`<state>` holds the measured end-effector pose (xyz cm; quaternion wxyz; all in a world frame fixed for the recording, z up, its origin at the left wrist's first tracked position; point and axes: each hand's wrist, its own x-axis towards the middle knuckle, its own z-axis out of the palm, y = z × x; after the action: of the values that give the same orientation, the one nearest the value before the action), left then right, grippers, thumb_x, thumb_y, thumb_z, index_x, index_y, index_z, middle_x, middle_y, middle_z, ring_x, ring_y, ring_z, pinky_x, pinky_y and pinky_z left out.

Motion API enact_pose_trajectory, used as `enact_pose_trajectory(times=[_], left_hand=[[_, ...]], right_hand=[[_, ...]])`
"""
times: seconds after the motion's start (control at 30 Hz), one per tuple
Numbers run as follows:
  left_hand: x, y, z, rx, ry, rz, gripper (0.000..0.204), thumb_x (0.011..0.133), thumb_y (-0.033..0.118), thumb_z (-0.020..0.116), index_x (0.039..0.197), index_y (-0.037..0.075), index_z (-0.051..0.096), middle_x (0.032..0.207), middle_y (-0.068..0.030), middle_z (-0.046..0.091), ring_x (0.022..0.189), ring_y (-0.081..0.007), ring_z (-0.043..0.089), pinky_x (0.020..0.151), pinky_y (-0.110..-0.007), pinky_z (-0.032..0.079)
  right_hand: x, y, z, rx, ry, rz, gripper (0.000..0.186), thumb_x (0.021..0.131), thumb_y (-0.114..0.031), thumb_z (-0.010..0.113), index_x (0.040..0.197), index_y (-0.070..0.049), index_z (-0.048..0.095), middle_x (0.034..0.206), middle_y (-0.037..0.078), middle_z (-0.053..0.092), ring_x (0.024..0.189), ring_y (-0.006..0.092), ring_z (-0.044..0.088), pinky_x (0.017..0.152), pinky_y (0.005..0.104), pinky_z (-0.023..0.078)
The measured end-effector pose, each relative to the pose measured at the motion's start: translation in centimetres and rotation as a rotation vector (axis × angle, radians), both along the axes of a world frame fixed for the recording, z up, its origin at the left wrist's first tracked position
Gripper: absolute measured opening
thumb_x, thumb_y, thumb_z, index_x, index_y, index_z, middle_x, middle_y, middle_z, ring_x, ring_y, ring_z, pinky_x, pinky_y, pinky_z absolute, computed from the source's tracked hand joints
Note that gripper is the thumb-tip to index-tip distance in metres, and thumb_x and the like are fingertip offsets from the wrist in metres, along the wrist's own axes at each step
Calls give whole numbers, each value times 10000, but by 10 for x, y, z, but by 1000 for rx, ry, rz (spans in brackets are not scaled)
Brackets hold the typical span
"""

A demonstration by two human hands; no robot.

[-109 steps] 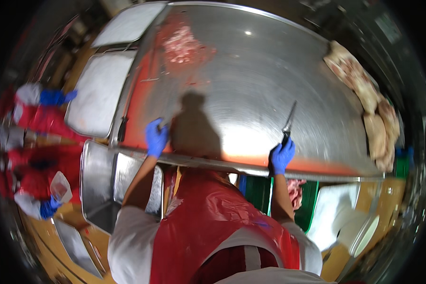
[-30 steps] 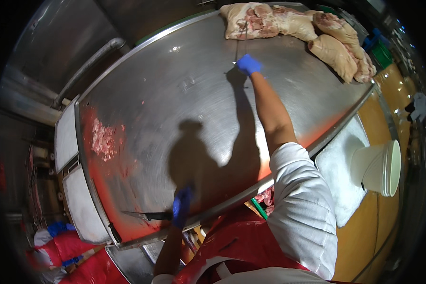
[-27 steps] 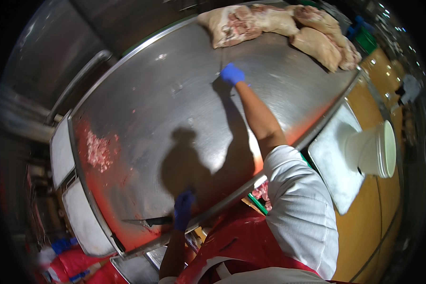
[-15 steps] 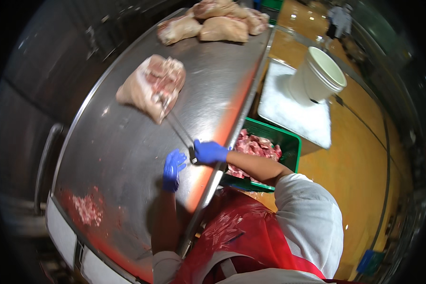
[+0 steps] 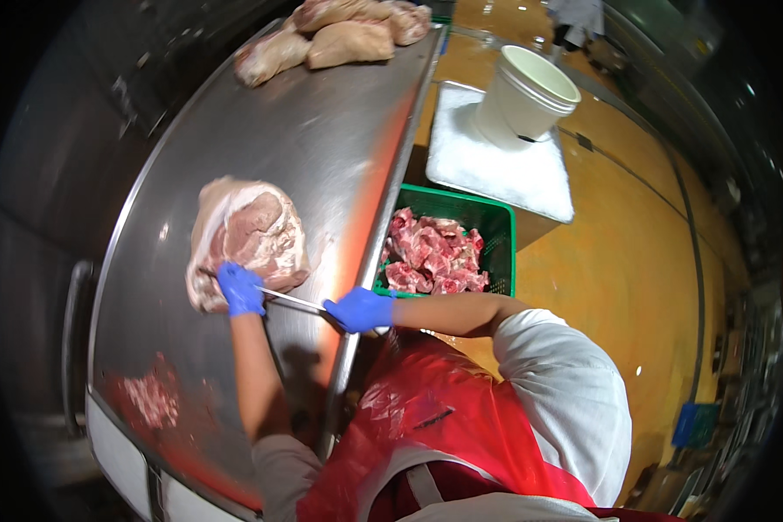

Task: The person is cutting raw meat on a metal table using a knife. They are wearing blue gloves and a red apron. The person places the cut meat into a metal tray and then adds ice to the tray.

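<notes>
Right hand (image 5: 358,311) grips rod (image 5: 291,300); left hand (image 5: 241,289), hold unclear, touches seemingly uncut joint (image 5: 254,230), cut pieces (image 5: 435,250) crated, other joints (image 5: 351,43) apparently remaining.

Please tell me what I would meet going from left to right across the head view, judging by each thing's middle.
Pile of meat scraps → large cut of meat → right hand → green crate → white bucket → blue object at the lower right.
</notes>
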<state>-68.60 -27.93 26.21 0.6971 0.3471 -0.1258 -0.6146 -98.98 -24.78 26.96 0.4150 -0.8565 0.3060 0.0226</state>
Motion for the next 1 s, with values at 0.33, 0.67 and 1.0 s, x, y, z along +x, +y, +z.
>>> enact_pose_trajectory(times=[0.33,0.67,1.0], left_hand=[[-40,103,171,-93,-830,537,408,912,120,630,1279,22,483,1013,-25,542,890,-111,527,837,-250,458],[-31,25,68,454,-2167,513,794,694,416,744,1397,175,464,1440,-219,351,1391,-463,226,1069,-666,178],[63,-65,43,566,-2347,779,725,666,436,745,1311,167,553,1263,-216,481,1277,-493,368,1034,-616,319]], right_hand=[[103,-16,81,-297,-361,81,291,934,-282,474,1139,-74,482,726,219,641,655,419,636,608,542,496],[210,-198,-42,-507,-806,-380,219,750,-26,510,967,3,493,1032,250,502,1034,421,476,887,526,380],[249,-350,73,-157,-869,-149,91,935,-103,509,884,-29,520,699,101,561,572,206,561,557,352,470]])
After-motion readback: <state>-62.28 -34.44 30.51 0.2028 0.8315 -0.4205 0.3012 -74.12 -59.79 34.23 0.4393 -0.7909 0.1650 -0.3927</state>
